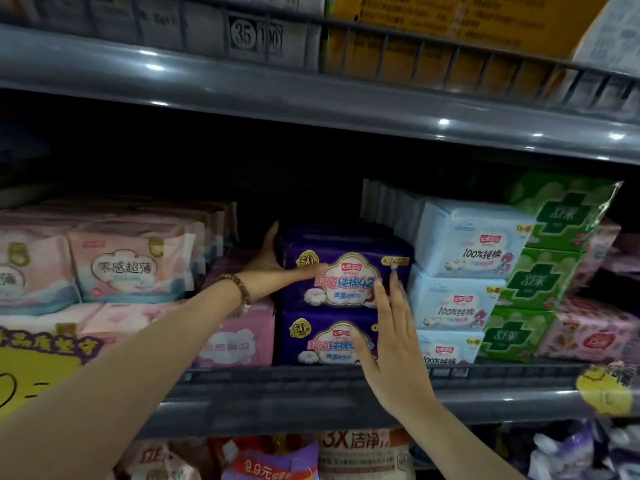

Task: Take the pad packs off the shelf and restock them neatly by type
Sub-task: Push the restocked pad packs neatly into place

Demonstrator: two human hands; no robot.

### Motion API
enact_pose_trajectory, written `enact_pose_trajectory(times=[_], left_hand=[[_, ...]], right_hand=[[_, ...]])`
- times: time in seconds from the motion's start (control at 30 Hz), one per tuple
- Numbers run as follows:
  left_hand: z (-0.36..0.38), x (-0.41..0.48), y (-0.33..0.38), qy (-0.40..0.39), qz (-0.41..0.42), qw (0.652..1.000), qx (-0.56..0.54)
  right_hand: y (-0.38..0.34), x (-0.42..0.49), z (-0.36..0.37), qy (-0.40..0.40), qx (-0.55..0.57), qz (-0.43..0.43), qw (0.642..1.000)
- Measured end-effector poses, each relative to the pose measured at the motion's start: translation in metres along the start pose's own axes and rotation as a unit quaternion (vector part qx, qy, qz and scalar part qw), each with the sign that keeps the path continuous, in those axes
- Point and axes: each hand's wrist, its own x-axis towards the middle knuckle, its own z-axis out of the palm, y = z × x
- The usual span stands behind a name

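Two purple pad packs stand stacked in the middle of the shelf. My left hand grips the left side of the upper purple pack, thumb across its front and fingers behind its left edge. My right hand lies flat with straight fingers against the fronts of both purple packs, mostly over the lower purple pack. Pink packs fill the left of the shelf. Light blue packs are stacked just right of the purple ones, with green packs beyond them.
A grey shelf lip with a low rail runs along the front. The upper shelf hangs close overhead. A yellow sign sits at the lower left, a yellow tag at the right. More packs lie below.
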Motion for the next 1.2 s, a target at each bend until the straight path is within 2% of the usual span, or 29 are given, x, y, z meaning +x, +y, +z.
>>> enact_pose_trajectory(times=[0.1, 0.23, 0.33, 0.47, 0.7, 0.9, 1.0, 1.1, 1.2], left_hand=[[0.010, 0.001, 0.006, -0.005, 0.010, 1.000, -0.022], [0.009, 0.002, 0.000, 0.004, 0.010, 1.000, 0.006], [0.002, -0.007, -0.005, -0.044, 0.013, 0.997, 0.059], [0.001, -0.020, -0.018, -0.089, 0.044, 0.985, 0.140], [0.007, -0.022, -0.015, -0.071, 0.050, 0.984, 0.158], [0.008, -0.030, -0.010, -0.029, 0.056, 0.984, 0.164], [0.016, -0.047, -0.001, 0.063, 0.100, 0.980, 0.158], [0.031, -0.062, 0.018, 0.184, 0.212, 0.938, 0.203], [0.055, -0.069, 0.039, 0.177, 0.320, 0.890, 0.273]], right_hand=[[-0.003, 0.008, -0.003, -0.010, -0.001, -0.004, 1.000], [-0.005, 0.014, -0.008, -0.023, -0.004, -0.009, 1.000], [0.000, 0.024, -0.017, -0.030, -0.085, -0.056, 0.994], [0.013, 0.032, -0.024, -0.034, -0.232, -0.129, 0.964], [0.021, 0.037, -0.020, -0.023, -0.274, -0.137, 0.952], [0.015, 0.032, -0.034, -0.048, -0.238, -0.147, 0.959], [0.017, 0.016, -0.054, -0.029, -0.174, -0.166, 0.970], [0.028, -0.005, -0.082, 0.027, -0.043, -0.097, 0.994], [0.043, -0.016, -0.111, 0.088, 0.050, 0.003, 0.995]])
